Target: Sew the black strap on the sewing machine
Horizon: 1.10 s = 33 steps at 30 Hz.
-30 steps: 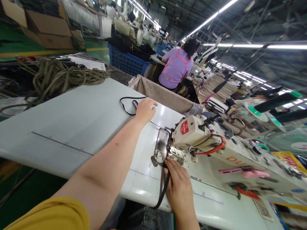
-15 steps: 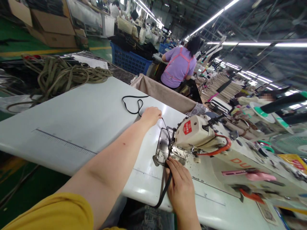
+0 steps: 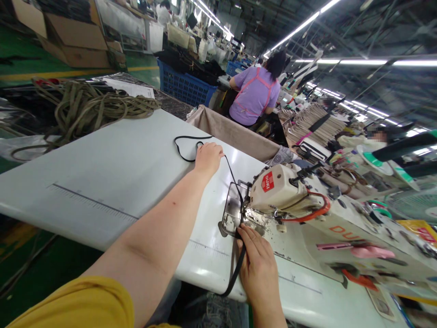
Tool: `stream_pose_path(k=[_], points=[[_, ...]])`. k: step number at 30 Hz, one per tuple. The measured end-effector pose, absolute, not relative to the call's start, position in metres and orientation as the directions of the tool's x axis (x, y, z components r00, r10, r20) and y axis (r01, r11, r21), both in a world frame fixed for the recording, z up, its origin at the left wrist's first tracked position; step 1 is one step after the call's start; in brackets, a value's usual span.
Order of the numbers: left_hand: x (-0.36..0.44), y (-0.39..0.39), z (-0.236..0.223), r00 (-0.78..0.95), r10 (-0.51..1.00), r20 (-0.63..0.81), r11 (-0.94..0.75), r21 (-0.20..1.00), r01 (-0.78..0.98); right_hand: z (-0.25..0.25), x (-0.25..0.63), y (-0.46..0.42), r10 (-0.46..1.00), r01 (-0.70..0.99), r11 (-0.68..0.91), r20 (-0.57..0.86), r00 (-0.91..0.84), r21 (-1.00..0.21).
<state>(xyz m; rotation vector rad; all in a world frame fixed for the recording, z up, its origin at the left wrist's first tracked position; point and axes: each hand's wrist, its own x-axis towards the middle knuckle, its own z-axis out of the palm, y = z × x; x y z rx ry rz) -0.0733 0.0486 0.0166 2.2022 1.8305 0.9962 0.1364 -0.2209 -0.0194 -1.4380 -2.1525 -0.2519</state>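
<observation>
A narrow black strip point(image 3: 234, 274) runs up from the table's front edge, past the needle area of a sewing machine point(image 3: 273, 187). Beyond the machine, my left hand point(image 3: 209, 160) pinches the strip, which stretches taut between hand and metal plate point(image 3: 233, 207). Its far end lies in a loose loop on the white tabletop point(image 3: 112, 159). In front of the needle, my right hand point(image 3: 257, 259) presses the strip with thumb and fingertips close to the plate.
A heap of olive straps point(image 3: 99, 105) lies at the table's left end. Behind the table are a fabric-lined bin point(image 3: 235, 132), a blue crate point(image 3: 186, 84) and a seated person point(image 3: 254, 93) in purple. Thread cones point(image 3: 375, 157) stand at right.
My left hand has moved a little away from the machine, up and to the left, drawing the strip with it. The right hand has stayed nearly in place.
</observation>
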Motion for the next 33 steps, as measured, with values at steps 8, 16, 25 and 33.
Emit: stream_pose_path(k=[8,16,25,33], points=[[-0.081,0.048,0.018,-0.128,0.894,0.429,-0.157,0.568,0.808,-0.02,0.136,-0.221,0.804,0.897,0.415,0.521,-0.285,-0.15],[-0.09,0.048,0.022,-0.259,0.881,0.397,-0.055,0.628,0.777,-0.02,0.136,-0.221,0.793,0.899,0.421,0.53,-0.301,-0.119],[-0.098,0.053,0.022,-0.42,0.827,0.374,0.012,0.734,0.679,-0.021,0.136,-0.221,0.792,0.895,0.424,0.536,-0.293,-0.136],[-0.108,0.061,0.019,-0.56,0.765,0.317,0.029,0.852,0.522,-0.019,0.135,-0.221,0.801,0.895,0.416,0.532,-0.275,-0.163]])
